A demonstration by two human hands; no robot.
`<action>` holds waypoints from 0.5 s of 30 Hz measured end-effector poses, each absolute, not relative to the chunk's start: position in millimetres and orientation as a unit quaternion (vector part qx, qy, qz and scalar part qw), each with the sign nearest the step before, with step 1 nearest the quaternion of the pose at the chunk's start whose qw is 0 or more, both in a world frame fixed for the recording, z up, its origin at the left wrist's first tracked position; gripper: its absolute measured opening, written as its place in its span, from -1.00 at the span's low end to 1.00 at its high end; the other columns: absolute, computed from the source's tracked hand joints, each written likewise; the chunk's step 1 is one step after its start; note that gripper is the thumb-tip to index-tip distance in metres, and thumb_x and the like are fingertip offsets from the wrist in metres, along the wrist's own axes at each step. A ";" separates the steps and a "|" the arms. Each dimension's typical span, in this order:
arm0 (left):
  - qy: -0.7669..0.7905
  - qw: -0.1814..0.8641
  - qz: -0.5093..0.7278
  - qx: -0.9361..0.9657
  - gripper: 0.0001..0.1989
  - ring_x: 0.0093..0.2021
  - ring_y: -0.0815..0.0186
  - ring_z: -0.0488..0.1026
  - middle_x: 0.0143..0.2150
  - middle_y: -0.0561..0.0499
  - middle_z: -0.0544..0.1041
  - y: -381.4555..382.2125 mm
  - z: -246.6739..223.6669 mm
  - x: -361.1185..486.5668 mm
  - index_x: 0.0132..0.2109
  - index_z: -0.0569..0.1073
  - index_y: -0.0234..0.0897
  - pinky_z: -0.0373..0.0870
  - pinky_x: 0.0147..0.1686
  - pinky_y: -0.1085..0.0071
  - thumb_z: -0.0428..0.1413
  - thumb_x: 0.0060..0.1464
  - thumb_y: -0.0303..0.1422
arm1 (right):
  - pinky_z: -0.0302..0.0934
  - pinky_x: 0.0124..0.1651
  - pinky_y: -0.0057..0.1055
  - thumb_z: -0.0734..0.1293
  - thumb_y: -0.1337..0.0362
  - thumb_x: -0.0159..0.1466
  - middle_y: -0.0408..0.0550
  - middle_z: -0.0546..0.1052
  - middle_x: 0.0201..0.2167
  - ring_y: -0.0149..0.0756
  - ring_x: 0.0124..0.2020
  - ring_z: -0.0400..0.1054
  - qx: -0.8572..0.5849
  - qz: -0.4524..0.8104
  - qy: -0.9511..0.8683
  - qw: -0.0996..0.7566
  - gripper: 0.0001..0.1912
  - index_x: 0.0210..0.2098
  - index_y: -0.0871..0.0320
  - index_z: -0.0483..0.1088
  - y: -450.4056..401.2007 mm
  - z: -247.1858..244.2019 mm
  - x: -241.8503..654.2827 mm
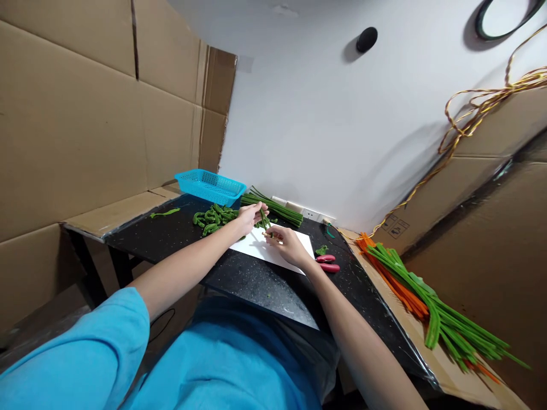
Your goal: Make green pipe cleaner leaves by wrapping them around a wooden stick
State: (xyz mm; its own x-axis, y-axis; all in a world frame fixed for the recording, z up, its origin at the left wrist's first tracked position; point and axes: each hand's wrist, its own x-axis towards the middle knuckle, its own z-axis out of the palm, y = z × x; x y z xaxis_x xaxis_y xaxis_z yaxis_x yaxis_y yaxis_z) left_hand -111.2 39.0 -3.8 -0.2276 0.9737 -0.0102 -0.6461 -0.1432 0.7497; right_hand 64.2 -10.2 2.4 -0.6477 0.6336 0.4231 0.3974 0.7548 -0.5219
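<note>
Over a white sheet, both hands hold a short dark green pipe cleaner, which looks bent or doubled. My left hand grips its upper part with curled fingers. Lower down, the fingers and thumb of my right hand pinch its near end. Beside my left hand lies a heap of curled green pipe-cleaner pieces. A bundle of long straight dark green pipe cleaners rests behind the hands. To the right of the sheet is a tool with red handles, its head hidden.
A blue plastic basket stands at the back left of the black table. One light green piece lies at left. Orange stems and bright green stems lie on the cardboard ledge at right. A power strip runs along the wall.
</note>
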 end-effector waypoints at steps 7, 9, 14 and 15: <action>0.331 0.545 0.731 0.243 -0.78 -0.46 0.40 0.52 -0.47 -0.02 0.54 42.7 -1.0 -115.4 -0.43 0.49 -0.39 0.54 -0.24 0.40 0.25 0.20 -0.54 | 0.20 -0.14 -0.35 0.31 0.29 0.37 -0.03 0.53 -0.23 -0.24 -0.25 0.38 -0.264 0.102 -0.909 0.307 -0.82 -0.05 0.13 0.46 -17.6 6.2 63.6; 0.327 0.541 0.737 0.240 -0.77 -0.46 0.41 0.52 -0.47 -0.01 0.53 44.2 0.1 -115.0 -0.44 0.49 -0.39 0.55 -0.22 0.39 0.25 0.20 -0.54 | 0.19 -0.09 -0.32 0.28 0.30 0.41 0.00 0.51 -0.19 -0.21 -0.20 0.36 -0.255 0.061 -0.913 0.313 -0.82 -0.03 0.10 0.45 -19.7 9.5 62.9; 0.346 0.537 0.737 0.221 -0.76 -0.49 0.40 0.51 -0.51 0.01 0.50 47.8 -3.2 -112.5 -0.46 0.47 -0.38 0.56 -0.25 0.39 0.26 0.17 -0.56 | 0.16 -0.06 -0.29 0.16 0.36 0.49 0.03 0.50 -0.18 -0.16 -0.15 0.32 -0.253 0.019 -0.920 0.298 -0.77 -0.06 0.11 0.45 -20.3 11.5 61.3; 0.353 0.535 0.737 0.215 -0.75 -0.51 0.40 0.51 -0.52 0.01 0.49 48.9 -4.3 -112.7 -0.47 0.46 -0.38 0.56 -0.26 0.38 0.25 0.17 -0.57 | 0.16 -0.07 -0.30 0.16 0.37 0.48 0.03 0.50 -0.18 -0.16 -0.16 0.32 -0.254 0.022 -0.922 0.292 -0.77 -0.06 0.11 0.45 -19.7 10.4 61.2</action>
